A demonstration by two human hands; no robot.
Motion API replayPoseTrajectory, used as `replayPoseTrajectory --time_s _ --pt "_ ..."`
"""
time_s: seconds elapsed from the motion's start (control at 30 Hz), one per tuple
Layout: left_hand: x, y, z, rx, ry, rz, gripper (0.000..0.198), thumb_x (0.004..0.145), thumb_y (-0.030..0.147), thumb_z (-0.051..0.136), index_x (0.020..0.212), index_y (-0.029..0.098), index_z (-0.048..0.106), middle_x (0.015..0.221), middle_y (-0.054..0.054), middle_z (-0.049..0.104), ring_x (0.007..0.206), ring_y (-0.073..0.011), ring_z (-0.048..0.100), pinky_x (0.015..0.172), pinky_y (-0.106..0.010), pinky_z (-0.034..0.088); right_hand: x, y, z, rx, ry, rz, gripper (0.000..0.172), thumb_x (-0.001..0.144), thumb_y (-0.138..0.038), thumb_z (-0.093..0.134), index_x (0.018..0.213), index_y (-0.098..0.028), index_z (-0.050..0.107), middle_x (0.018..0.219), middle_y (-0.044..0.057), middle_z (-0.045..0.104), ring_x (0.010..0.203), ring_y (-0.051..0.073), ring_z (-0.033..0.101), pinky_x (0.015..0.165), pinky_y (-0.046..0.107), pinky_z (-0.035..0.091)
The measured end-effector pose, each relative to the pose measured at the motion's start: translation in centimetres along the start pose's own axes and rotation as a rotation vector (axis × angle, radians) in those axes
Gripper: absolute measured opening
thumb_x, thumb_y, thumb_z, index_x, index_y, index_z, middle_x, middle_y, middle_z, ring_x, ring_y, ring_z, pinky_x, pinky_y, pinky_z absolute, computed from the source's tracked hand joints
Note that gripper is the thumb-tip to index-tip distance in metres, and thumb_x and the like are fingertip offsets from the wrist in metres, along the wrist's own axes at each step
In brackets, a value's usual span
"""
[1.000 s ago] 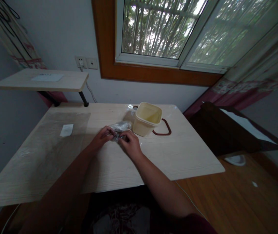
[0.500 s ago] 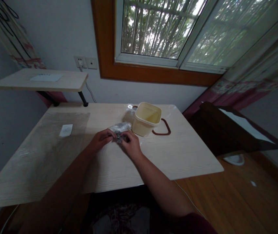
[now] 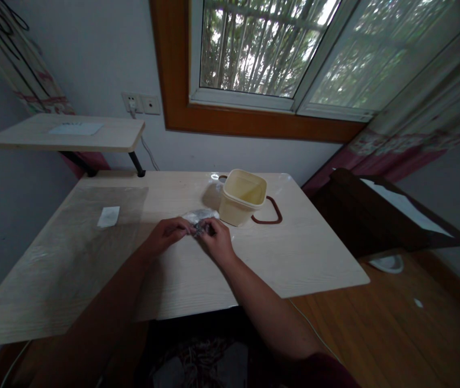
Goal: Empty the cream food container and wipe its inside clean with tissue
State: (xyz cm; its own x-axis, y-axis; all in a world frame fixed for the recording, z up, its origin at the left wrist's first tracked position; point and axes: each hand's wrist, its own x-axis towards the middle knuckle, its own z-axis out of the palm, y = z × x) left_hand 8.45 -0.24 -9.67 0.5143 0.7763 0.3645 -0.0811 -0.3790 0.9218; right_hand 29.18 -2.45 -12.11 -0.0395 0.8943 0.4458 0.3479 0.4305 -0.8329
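Both of my hands meet over the middle of the table, fingers pinched close together. My left hand (image 3: 170,231) and my right hand (image 3: 216,237) grip a clear plastic bag (image 3: 201,213) that holds small shiny bits. What those bits are is too small and dim to tell. Crinkled film of the bag spreads out beyond my fingertips. Just past my right hand stands a cream plastic tub (image 3: 236,207), upright. A brown handle (image 3: 276,215) lies on the table to its right, and part of another brown handle (image 3: 222,178) shows behind the tub at left.
A clear plastic sheet (image 3: 88,248) covers the left of the wooden table (image 3: 302,253), with a white label (image 3: 109,216) on it. A raised shelf (image 3: 104,137) stands at the back left. Window and wall lie behind; dark furniture (image 3: 347,215) stands at right.
My fingers have shifted slightly on the plastic bag, and the film beyond them sits a little lower and further right. Tub and handles have not moved.
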Motion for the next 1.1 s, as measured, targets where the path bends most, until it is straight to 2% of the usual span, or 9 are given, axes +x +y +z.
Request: replayPoseTrajectory --time_s 0.17,0.27,0.37,0.5,0.7,0.9,1.1 --pt "0.2 -0.2 0.1 0.188 0.129 0.164 0.010 0.091 0.026 0.069 0.096 0.019 0.073 0.096 -0.008 0.071 0.092 -0.0184 0.069 0.083 -0.032 0.058 0.5 0.0 0.1 0.051 0.016 0.000 0.007 0.083 -0.023 0.066 0.088 -0.022 0.070 0.085 0.002 0.070 0.078 0.018 0.061 0.074 0.029 0.046" --pt "0.3 -0.5 0.0 0.401 0.167 0.244 0.019 0.089 0.020 0.070 0.108 0.022 0.072 0.100 -0.006 0.066 0.090 -0.0155 0.068 0.081 -0.029 0.059 0.7 0.0 0.1 0.084 0.027 0.008 0.009 0.082 -0.021 0.064 0.088 -0.022 0.071 0.086 0.002 0.071 0.081 0.019 0.063 0.077 0.030 0.047" --pt "0.3 -0.9 0.0 0.592 0.111 0.267 0.030 0.091 0.017 0.068 0.119 0.025 0.070 0.102 -0.005 0.065 0.089 -0.0134 0.067 0.083 -0.027 0.058 0.7 0.0 0.1 0.083 0.011 0.022 0.011 0.082 -0.020 0.063 0.088 -0.022 0.072 0.086 0.002 0.071 0.081 0.019 0.063 0.078 0.031 0.047" --pt "0.2 -1.2 0.1 0.728 0.076 0.287 0.031 0.094 0.017 0.064 0.123 0.026 0.068 0.102 -0.004 0.067 0.093 -0.0134 0.068 0.086 -0.025 0.057 0.6 0.4 0.2 0.077 -0.020 0.008 0.017 0.080 -0.017 0.060 0.089 -0.023 0.073 0.088 0.002 0.071 0.084 0.020 0.063 0.080 0.031 0.048" --pt "0.1 -1.0 -0.2 0.783 0.025 0.268 0.026 0.094 0.019 0.063 0.119 0.023 0.069 0.103 -0.005 0.070 0.093 -0.0141 0.070 0.086 -0.025 0.057 0.5 1.1 0.4 0.074 -0.048 0.016 0.023 0.075 -0.012 0.059 0.091 -0.022 0.073 0.088 0.003 0.071 0.084 0.020 0.064 0.081 0.031 0.048" --pt "0.2 -1.1 -0.4 0.834 -0.035 0.257 0.020 0.095 0.020 0.062 0.113 0.020 0.068 0.101 -0.006 0.070 0.091 -0.0152 0.070 0.084 -0.027 0.057 0.5 0.8 0.3 0.052 -0.062 0.025 0.019 0.075 -0.014 0.063 0.088 -0.022 0.074 0.084 0.002 0.070 0.079 0.019 0.063 0.076 0.030 0.048" --pt "0.2 -1.2 -0.4 0.861 -0.053 0.245 0.018 0.095 0.020 0.061 0.112 0.020 0.067 0.101 -0.006 0.070 0.093 -0.0165 0.069 0.085 -0.028 0.056 0.5 1.0 0.3 0.057 -0.087 0.042 0.017 0.078 -0.018 0.063 0.090 -0.022 0.074 0.087 0.003 0.072 0.082 0.020 0.064 0.078 0.031 0.049"
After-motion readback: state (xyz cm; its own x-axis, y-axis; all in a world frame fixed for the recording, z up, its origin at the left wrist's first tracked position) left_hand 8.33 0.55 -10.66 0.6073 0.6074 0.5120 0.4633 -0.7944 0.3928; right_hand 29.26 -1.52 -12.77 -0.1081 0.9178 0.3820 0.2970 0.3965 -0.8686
